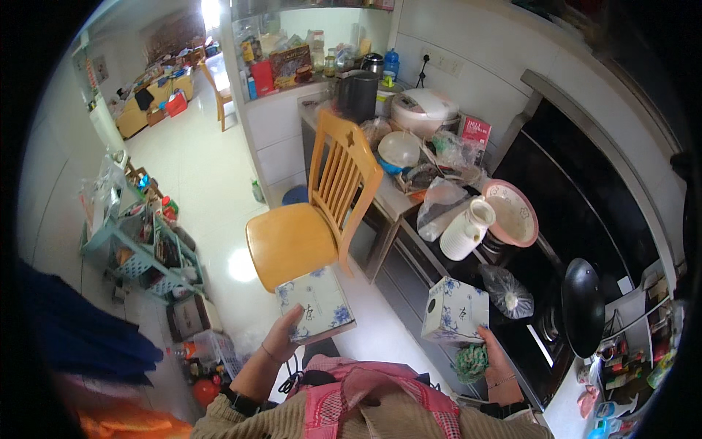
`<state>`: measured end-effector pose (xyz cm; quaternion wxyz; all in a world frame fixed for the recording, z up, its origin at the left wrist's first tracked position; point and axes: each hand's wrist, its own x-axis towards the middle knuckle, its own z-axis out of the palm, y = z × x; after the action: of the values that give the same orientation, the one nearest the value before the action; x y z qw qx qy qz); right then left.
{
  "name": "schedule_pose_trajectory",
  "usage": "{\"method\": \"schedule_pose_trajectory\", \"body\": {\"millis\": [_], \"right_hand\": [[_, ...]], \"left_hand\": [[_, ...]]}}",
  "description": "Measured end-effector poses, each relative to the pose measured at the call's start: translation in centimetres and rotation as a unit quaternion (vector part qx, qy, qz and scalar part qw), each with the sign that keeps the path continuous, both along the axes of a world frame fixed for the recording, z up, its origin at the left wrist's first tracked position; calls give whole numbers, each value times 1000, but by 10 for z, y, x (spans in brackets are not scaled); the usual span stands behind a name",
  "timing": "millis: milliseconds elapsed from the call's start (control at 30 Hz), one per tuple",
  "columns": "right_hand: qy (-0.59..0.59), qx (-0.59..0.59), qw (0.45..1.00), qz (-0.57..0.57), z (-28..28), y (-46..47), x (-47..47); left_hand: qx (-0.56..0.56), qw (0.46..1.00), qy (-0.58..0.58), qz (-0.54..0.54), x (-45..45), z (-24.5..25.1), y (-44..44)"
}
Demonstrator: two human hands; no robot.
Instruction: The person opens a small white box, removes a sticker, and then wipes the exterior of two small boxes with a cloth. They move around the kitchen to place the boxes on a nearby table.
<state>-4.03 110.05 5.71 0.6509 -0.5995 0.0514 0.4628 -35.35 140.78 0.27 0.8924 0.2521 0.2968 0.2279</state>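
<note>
My left hand [280,336] grips a flat white cardboard box [321,302] with blue flowers and dark writing, its thumb lying on the top face. Just beyond this box stands the seat of a wooden chair [293,236]. In my right hand [497,359] is a second, more cube-like white box [459,315] in the same blue floral print, with a dark round spot on one side. A green mesh scrubber [470,363] is tucked against the right palm, below that box. The right hand is beside the front edge of the black gas hob [518,343].
On the hob are a white ribbed jug [466,230], a pink-rimmed basin [515,214], a bagged item [507,293] and a tilted black wok [582,307]. A rice cooker [422,112] and kettle [356,96] crowd the far counter. Green storage racks [140,247] line the left wall.
</note>
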Motion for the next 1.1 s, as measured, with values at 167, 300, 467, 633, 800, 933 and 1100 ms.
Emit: {"method": "schedule_pose_trajectory", "body": {"millis": [167,300,467,633,800,933,1100], "right_hand": [[19,-3,998,-54,5,62,10],[6,27,995,-91,15,123,10],[8,86,991,-106,12,182,9],[20,106,989,-98,31,228,31],[-20,97,987,-129,71,293,58],[9,137,980,-146,83,331,83],[6,198,972,-128,78,357,129]], "left_hand": [[30,998,8,-61,38,4,92],[31,995,7,-94,58,2,164],[31,991,20,-126,74,12,233],[47,987,17,-151,103,24,277],[107,981,0,-163,149,30,305],[122,977,-16,-177,192,45,315],[139,975,-52,-168,239,76,333]]}}
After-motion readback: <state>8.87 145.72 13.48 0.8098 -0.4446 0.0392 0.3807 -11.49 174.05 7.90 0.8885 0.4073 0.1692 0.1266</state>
